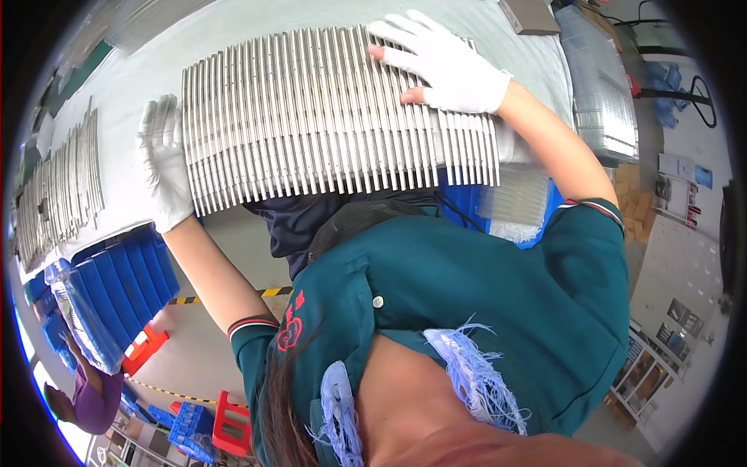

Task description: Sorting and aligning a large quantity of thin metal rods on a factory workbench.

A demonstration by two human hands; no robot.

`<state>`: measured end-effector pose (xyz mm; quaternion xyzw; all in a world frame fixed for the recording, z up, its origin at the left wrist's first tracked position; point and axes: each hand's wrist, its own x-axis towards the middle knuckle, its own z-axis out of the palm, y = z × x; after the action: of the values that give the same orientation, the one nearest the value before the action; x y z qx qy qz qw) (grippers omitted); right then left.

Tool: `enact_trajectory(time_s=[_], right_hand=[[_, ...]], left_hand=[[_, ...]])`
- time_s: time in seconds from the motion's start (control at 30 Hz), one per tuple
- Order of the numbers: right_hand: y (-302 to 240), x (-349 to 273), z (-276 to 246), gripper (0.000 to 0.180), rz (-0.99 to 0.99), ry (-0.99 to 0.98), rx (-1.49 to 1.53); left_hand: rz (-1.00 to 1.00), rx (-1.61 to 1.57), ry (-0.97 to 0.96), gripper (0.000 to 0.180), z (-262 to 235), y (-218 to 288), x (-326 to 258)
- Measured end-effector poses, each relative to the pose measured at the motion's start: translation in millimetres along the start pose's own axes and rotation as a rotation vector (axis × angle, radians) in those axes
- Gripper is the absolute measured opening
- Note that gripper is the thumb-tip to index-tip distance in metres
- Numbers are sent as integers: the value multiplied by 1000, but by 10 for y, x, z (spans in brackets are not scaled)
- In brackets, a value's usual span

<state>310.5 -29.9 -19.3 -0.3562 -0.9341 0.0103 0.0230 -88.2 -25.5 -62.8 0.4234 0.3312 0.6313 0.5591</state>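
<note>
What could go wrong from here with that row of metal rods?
The metal rods' near ends seem to reach the table's edge, so a pull toward the body might tip some off.
The right hand lies spread over the row near a gap; pushing sideways could skew the alignment.
Two of that hand's fingertips are bare, so skin might smudge the metal or get pinched between rods.

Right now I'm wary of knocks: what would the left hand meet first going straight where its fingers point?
Past white cloth, the left hand would probably first meet the greyish, translucent-looking items beyond; depth is unclear.
</note>
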Motion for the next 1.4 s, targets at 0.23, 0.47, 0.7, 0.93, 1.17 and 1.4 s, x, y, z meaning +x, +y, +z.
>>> enact_trajectory(time_s=[0.23,0.47,0.7,0.93,1.17,1.4], right_hand=[[457,-504,-32,72,-86,30,-54],[-126,284,13,69,-85,120,68],[-335,506,20,67,-105,76,-1],[-8,49,-62,62,-63,-41,-97],[-449,883,-24,67,-174,41,-17],[-615,1192,136,65,-193,134,-13]], left_hand=[[-13,15,41,61,74,39,6],[49,48,-64,63,-11,-16,16],[27,6,-19,66,26,3,16],[76,66,-80,68,-30,-23,-2],[67,19,-31,66,-51,-58,14],[-13,-82,-37,60,18,-3,31]])
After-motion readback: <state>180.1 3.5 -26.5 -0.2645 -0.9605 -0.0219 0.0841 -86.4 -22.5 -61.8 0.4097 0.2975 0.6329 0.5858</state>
